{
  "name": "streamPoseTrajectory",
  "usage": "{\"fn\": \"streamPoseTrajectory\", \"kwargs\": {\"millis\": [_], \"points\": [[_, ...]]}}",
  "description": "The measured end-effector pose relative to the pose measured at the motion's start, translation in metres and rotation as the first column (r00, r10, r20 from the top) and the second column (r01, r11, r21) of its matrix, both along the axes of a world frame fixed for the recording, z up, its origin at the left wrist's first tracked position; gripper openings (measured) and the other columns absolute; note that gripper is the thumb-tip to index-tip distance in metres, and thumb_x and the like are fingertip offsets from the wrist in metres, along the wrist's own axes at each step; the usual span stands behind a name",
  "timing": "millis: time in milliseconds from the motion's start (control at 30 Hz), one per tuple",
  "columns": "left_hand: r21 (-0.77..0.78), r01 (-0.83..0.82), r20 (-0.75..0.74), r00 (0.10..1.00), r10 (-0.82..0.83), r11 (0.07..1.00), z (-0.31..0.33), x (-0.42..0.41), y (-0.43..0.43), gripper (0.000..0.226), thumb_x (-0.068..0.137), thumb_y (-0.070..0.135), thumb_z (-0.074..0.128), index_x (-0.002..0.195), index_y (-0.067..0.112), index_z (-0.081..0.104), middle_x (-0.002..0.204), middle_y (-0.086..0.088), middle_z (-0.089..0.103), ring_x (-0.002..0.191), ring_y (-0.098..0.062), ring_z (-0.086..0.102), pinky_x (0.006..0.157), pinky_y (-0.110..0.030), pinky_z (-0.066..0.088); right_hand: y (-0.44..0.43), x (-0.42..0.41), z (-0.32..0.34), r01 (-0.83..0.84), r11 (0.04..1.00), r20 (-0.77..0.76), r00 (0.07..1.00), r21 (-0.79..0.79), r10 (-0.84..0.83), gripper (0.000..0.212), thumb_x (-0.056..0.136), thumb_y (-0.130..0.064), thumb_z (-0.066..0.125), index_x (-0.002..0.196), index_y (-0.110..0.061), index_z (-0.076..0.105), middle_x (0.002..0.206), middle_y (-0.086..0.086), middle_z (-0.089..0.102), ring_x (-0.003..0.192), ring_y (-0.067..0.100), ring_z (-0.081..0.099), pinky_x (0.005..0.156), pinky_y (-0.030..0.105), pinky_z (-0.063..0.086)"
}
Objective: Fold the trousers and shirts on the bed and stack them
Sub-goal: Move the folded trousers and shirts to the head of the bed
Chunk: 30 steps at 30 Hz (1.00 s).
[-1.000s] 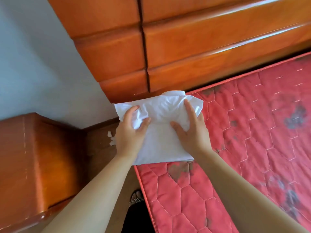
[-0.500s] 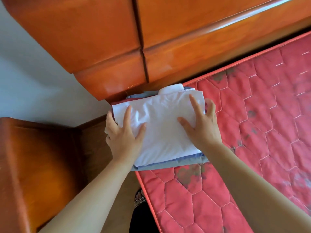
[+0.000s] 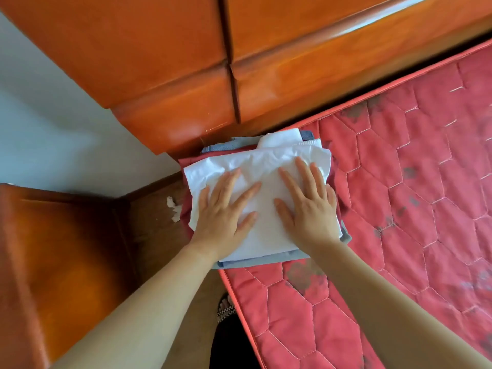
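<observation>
A folded white shirt [image 3: 266, 166] lies on top of a stack of folded clothes at the corner of the red mattress [image 3: 412, 195]. Under it show a grey-blue folded garment [image 3: 266, 261] and a red one [image 3: 186, 203]. My left hand [image 3: 222, 214] lies flat on the left half of the white shirt, fingers straight and spread. On the right half my right hand [image 3: 306, 206] presses flat in the same way. Both palms cover the middle of the shirt.
A wooden headboard [image 3: 266, 62] rises just behind the stack. A wooden bedside cabinet [image 3: 58, 262] stands at the left, with a gap of floor between it and the bed. A sandalled foot [image 3: 226, 307] shows by the mattress edge.
The white shirt, held up in both hands a second ago, came down onto the stack. My fingers have let go of its edges and now lie flat on top.
</observation>
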<state>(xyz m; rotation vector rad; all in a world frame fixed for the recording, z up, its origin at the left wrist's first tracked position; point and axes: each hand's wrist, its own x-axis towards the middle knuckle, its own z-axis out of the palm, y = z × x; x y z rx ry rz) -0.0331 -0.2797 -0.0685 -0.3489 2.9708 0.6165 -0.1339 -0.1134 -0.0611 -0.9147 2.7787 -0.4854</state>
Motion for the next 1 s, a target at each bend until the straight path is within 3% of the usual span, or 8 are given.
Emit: {"fn": "streamPoseTrajectory", "kwargs": {"millis": [133,233,333,400,533,833,900,1000], "points": [[-0.055,-0.049,-0.032,0.998,0.047,0.997,0.009,0.016,0.004,0.048,0.089,0.049,0.039,0.136,0.038,0.037,0.154,0.0,0.019,0.143,-0.023,0.01,0.108,-0.059,0.012,0.015,0.021,0.01,0.216,0.976,0.044,0.976,-0.037,-0.214,0.059,0.085,-0.052,0.049,0.14,-0.044,0.029,0.154,0.004,0.015,0.141,0.029,0.013,0.101,0.057,0.029],[-0.084,-0.186,-0.01,0.983,0.186,0.979,0.008,0.035,0.019,0.047,0.089,0.052,0.037,0.135,0.044,0.034,0.153,0.001,0.018,0.144,-0.025,0.006,0.104,-0.063,0.006,0.033,0.042,0.007,0.34,0.94,0.103,0.936,-0.013,-0.337,0.064,0.084,-0.058,0.05,0.14,-0.054,0.018,0.154,0.004,0.009,0.141,0.03,0.01,0.105,0.059,0.025],[0.019,-0.199,-0.021,0.98,0.2,0.98,-0.002,0.036,0.027,0.05,0.09,0.049,0.039,0.138,0.04,0.033,0.153,-0.005,0.018,0.143,-0.032,0.006,0.105,-0.067,0.017,0.037,0.051,-0.007,0.405,0.907,0.232,0.899,-0.115,-0.372,0.069,0.085,-0.055,0.052,0.139,-0.058,0.008,0.153,0.006,0.006,0.141,0.026,0.009,0.109,0.056,0.021],[0.091,-0.181,-0.065,0.98,0.187,0.979,-0.011,0.034,0.027,0.05,0.09,0.044,0.041,0.139,0.033,0.037,0.153,-0.009,0.018,0.143,-0.034,0.006,0.108,-0.06,0.026,0.036,0.051,-0.017,0.416,0.893,0.264,0.893,-0.171,-0.365,0.068,0.085,-0.057,0.05,0.138,-0.059,0.007,0.152,0.004,0.007,0.141,0.024,0.01,0.11,0.055,0.02],[0.094,-0.192,-0.143,0.968,0.204,0.977,-0.024,0.028,0.034,0.05,0.09,0.041,0.043,0.138,0.029,0.04,0.152,-0.011,0.019,0.141,-0.036,0.008,0.108,-0.043,0.02,0.04,0.043,-0.034,0.424,0.879,0.276,0.891,-0.217,-0.362,0.065,0.083,-0.063,0.042,0.138,-0.061,0.007,0.149,0.0,0.011,0.138,0.023,0.017,0.11,0.054,0.021],[0.094,-0.315,-0.182,0.927,0.327,0.945,-0.023,0.01,0.062,0.05,0.089,0.042,0.041,0.137,0.026,0.043,0.151,-0.014,0.02,0.14,-0.036,0.011,0.111,-0.034,0.009,0.048,0.004,-0.041,0.323,0.911,0.233,0.935,-0.257,-0.266,0.063,0.084,-0.065,0.041,0.138,-0.06,0.009,0.15,0.004,0.017,0.137,0.021,0.017,0.111,0.049,0.023],[0.092,-0.311,-0.156,0.934,0.322,0.946,-0.02,0.008,0.062,0.051,0.089,0.042,0.041,0.137,0.025,0.043,0.15,-0.016,0.02,0.14,-0.038,0.011,0.111,-0.037,0.011,0.051,-0.003,-0.035,0.293,0.924,0.246,0.941,-0.247,-0.232,0.064,0.084,-0.064,0.042,0.137,-0.061,0.007,0.149,0.005,0.016,0.138,0.021,0.017,0.111,0.05,0.023],[-0.002,-0.264,-0.022,0.964,0.264,0.965,-0.001,0.019,0.056,0.054,0.091,0.05,0.034,0.141,0.031,0.034,0.153,-0.011,0.015,0.141,-0.037,0.009,0.105,-0.057,0.025,0.055,0.007,-0.011,0.25,0.945,0.256,0.947,-0.209,-0.194,0.064,0.086,-0.059,0.046,0.138,-0.059,0.007,0.152,0.005,0.009,0.139,0.02,0.01,0.11,0.052,0.022]]}}
